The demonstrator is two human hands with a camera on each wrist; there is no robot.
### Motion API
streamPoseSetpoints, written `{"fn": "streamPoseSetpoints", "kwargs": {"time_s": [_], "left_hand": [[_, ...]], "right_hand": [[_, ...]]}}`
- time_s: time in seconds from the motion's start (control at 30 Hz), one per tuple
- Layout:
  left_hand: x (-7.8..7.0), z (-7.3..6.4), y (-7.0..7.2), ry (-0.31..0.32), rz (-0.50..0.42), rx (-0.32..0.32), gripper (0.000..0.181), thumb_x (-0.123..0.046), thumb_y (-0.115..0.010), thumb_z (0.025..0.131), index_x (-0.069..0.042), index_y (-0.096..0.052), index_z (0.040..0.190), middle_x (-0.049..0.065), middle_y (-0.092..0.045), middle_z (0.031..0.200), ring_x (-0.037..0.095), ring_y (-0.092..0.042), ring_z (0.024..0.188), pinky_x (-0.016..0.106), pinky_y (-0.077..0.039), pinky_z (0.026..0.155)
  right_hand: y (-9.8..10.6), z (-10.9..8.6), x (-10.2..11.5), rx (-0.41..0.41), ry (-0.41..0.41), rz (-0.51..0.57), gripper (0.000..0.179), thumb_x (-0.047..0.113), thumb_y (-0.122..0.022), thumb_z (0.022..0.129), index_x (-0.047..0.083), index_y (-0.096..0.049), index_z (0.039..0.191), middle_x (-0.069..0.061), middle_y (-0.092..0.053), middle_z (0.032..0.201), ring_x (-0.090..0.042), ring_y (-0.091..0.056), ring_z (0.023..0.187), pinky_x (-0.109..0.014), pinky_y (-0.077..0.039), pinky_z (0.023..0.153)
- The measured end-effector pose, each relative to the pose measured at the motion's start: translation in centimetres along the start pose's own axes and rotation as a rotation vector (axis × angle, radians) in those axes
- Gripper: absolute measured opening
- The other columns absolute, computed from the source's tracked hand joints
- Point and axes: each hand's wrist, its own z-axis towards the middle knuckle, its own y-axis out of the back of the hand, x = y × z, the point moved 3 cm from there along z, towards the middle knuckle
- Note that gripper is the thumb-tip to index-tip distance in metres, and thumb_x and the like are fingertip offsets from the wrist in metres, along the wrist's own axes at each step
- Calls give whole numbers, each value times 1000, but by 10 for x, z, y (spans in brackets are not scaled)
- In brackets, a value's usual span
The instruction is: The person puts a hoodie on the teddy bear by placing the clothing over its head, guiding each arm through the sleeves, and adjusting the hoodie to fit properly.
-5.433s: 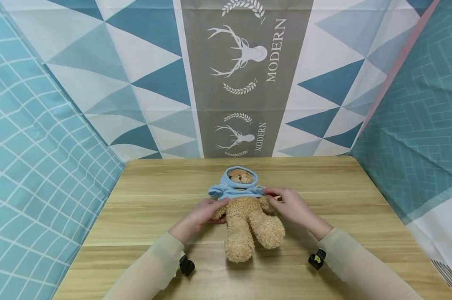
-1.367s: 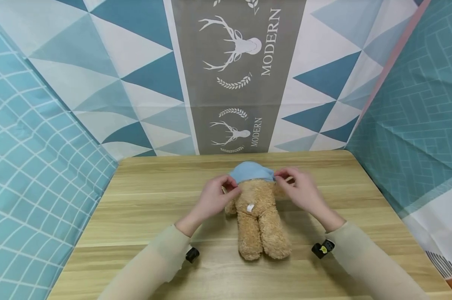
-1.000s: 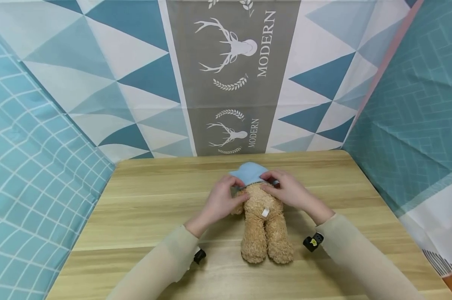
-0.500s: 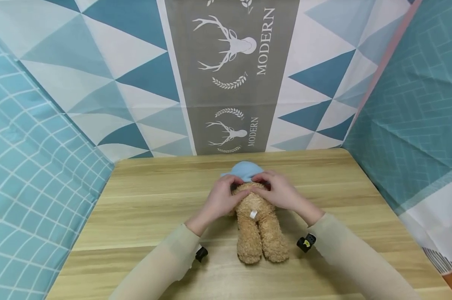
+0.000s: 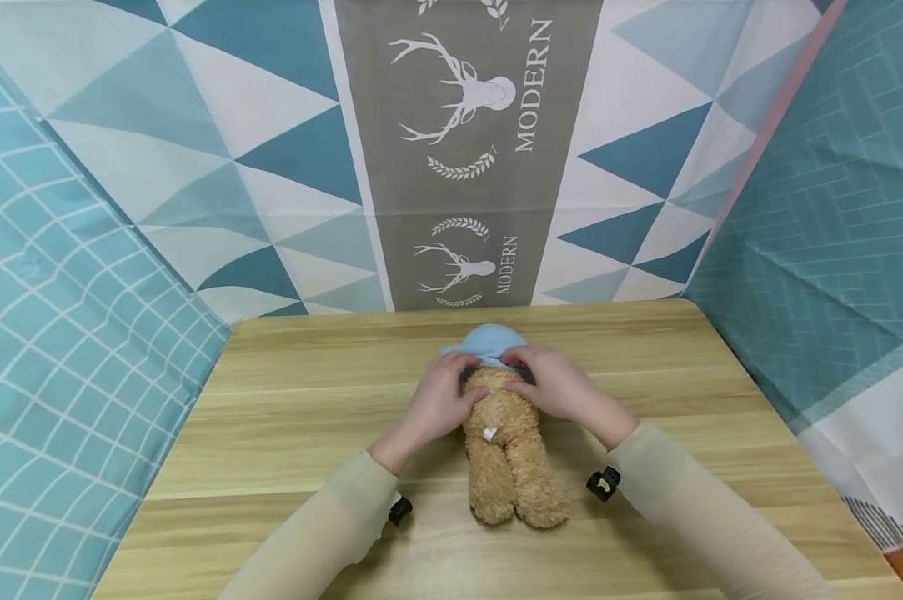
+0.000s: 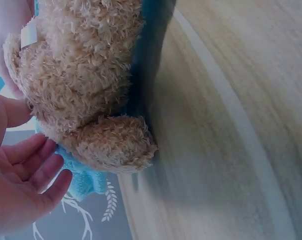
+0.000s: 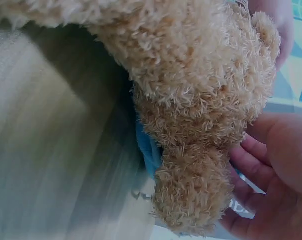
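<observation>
A tan plush teddy bear (image 5: 499,421) lies face down on the wooden table, legs toward me, a small white tag on its rear. Its light blue hoodie (image 5: 489,340) is bunched over the head and upper back. My left hand (image 5: 439,398) pinches the hoodie's lower edge from the left, thumb against the fur. On the other side, my right hand (image 5: 559,385) does likewise. Both wrist views show the bear's furry side and arm close up, with blue cloth (image 6: 86,180) behind it in the left one. The bear's face is hidden.
The wooden table (image 5: 308,442) extends around the bear on all sides. Patterned cloth walls stand behind it, a grey deer panel (image 5: 466,167) in the middle, blue grid cloth (image 5: 68,317) left, teal cloth (image 5: 834,233) right. Black wrist cameras (image 5: 604,483) hang under both sleeves.
The bear lay face up about five seconds ago and is now face down. My hands have since come closer together at the hoodie's lower edge, and the bear's legs have swung slightly left.
</observation>
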Motion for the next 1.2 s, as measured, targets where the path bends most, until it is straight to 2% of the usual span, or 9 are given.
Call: {"fn": "streamPoseSetpoints", "kwargs": {"time_s": [0.2,0.4,0.6,0.73,0.83,0.93,1.0,1.1,1.2], "left_hand": [[0,-6,-5,-47,-7,43,46,-17,-83,96,5,-67,133,18,-66,136,38,-57,132,50,-42,116],[-2,-9,-11,-121,33,61,36,-13,-82,95,2,-69,125,15,-71,125,34,-61,121,47,-46,111],[-4,-9,-13,-89,54,109,28,-14,-79,97,-1,-67,119,10,-69,112,29,-59,110,45,-49,101],[-4,-8,-14,-56,72,139,22,-14,-77,98,-5,-66,114,4,-62,99,25,-55,100,46,-47,90],[-3,-9,-14,-48,101,161,16,-17,-74,101,-10,-65,111,0,-60,95,22,-54,96,48,-46,88],[-5,-9,-15,-71,170,201,9,-21,-67,107,-13,-63,109,-3,-60,95,21,-53,93,54,-46,92],[-7,-10,-14,-96,224,232,11,-26,-60,111,-16,-62,108,-3,-62,96,21,-52,94,58,-43,96],[-8,-13,-9,-116,269,279,24,-38,-54,112,-16,-62,117,-1,-66,109,23,-54,104,61,-40,100],[-9,-16,-1,-104,244,314,48,-55,-62,103,-15,-62,130,3,-66,132,24,-53,123,60,-37,104]], "right_hand": [[-10,-7,-3,16,0,32,25,17,-84,95,8,-67,112,2,-68,96,-24,-65,95,-42,-54,85],[-17,-16,-8,22,10,46,24,14,-82,96,12,-61,107,5,-58,88,-18,-53,85,-37,-46,78],[-22,-17,-7,38,27,53,22,14,-78,99,11,-60,111,4,-56,89,-15,-50,83,-36,-45,76],[-22,-16,-4,38,35,44,19,15,-76,101,10,-62,112,3,-60,92,-16,-53,84,-38,-48,78],[-21,-16,0,31,55,32,16,16,-75,102,11,-63,110,2,-64,95,-18,-58,88,-41,-50,81],[-20,-16,4,40,91,-14,14,20,-71,104,14,-59,102,4,-60,89,-17,-55,84,-40,-48,78],[-18,-18,5,56,124,-35,17,25,-67,107,16,-56,99,6,-54,83,-16,-51,80,-39,-45,75],[-15,-20,3,118,146,5,22,35,-66,108,18,-53,101,6,-49,83,-15,-47,80,-37,-41,76],[-9,-24,1,195,142,78,33,43,-75,100,17,-58,113,7,-56,98,-16,-51,93,-40,-45,84]]}}
